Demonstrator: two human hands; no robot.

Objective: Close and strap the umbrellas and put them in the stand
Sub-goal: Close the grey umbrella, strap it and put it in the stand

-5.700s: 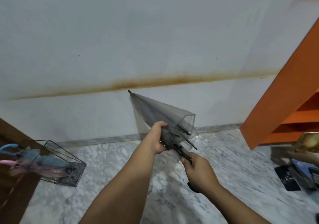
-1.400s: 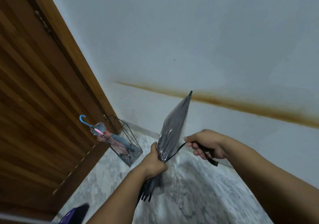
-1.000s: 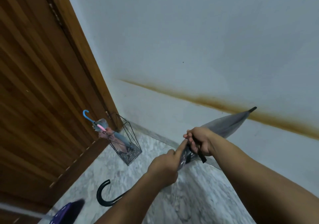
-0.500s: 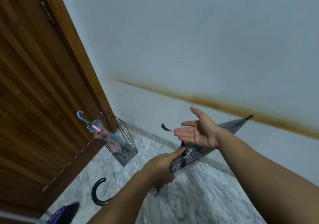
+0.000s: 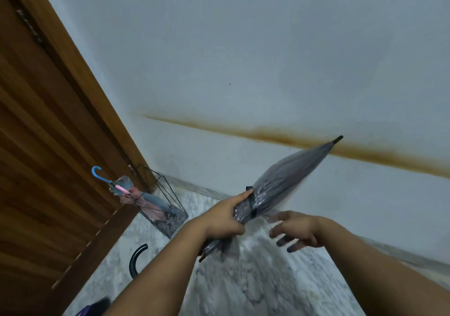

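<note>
Your left hand [image 5: 222,220] is clenched around the strapped grey umbrella [image 5: 282,184]; your right hand [image 5: 295,230] hangs spread, empty. Swing the tip down, lower it into the wire stand [image 5: 168,206].

The floor [image 5: 255,281] is pale marble with grey veins, running back to the white wall [image 5: 243,48] and a wooden door [image 5: 48,145] at the left. Well to the left of the left hand's fingers [image 5: 239,197], past them toward the corner, a wire stand [image 5: 168,208] sits on the marble with a blue-handled umbrella [image 5: 102,177] and a pink-handled one [image 5: 121,189] leaning in it. Below those fingers, at the bottom edge, something dark and purple [image 5: 95,307] is too blurred to name.
</note>
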